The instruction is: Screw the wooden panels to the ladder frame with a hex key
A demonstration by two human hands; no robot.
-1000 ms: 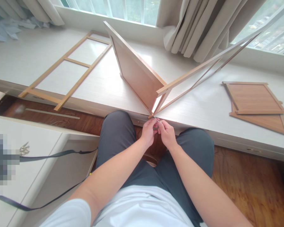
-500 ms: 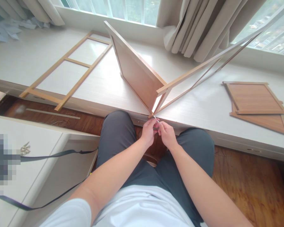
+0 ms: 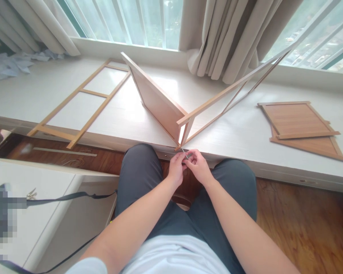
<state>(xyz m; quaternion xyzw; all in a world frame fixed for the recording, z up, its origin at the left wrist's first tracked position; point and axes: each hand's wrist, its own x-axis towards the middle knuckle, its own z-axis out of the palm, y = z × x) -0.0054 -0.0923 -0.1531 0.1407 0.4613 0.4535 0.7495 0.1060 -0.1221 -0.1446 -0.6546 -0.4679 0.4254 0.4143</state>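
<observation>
My left hand (image 3: 176,167) and my right hand (image 3: 197,164) meet between my knees, fingers pinched together. Between the fingertips is a thin metal rod (image 3: 184,152), hex-key-like, its tip pointing up toward the bottom corner of a wooden assembly. Fingers cover its lower part. At that corner, a framed wooden panel (image 3: 157,101) standing on edge meets an open wooden frame (image 3: 214,102), also on edge and reaching back right. Whether the rod touches the wood I cannot tell.
The wood rests on a white window ledge (image 3: 223,146). A ladder-like wooden frame (image 3: 88,116) lies left, overhanging the edge. Two stacked wooden panels (image 3: 300,120) lie right. Curtains (image 3: 217,42) hang behind. A white cabinet (image 3: 54,186) with a black strap (image 3: 71,195) stands at my left.
The view has tilted upward and shifted slightly. My hands have drawn a little back from the corner, and the rod points more steeply up. My right fingers have changed their hold.
</observation>
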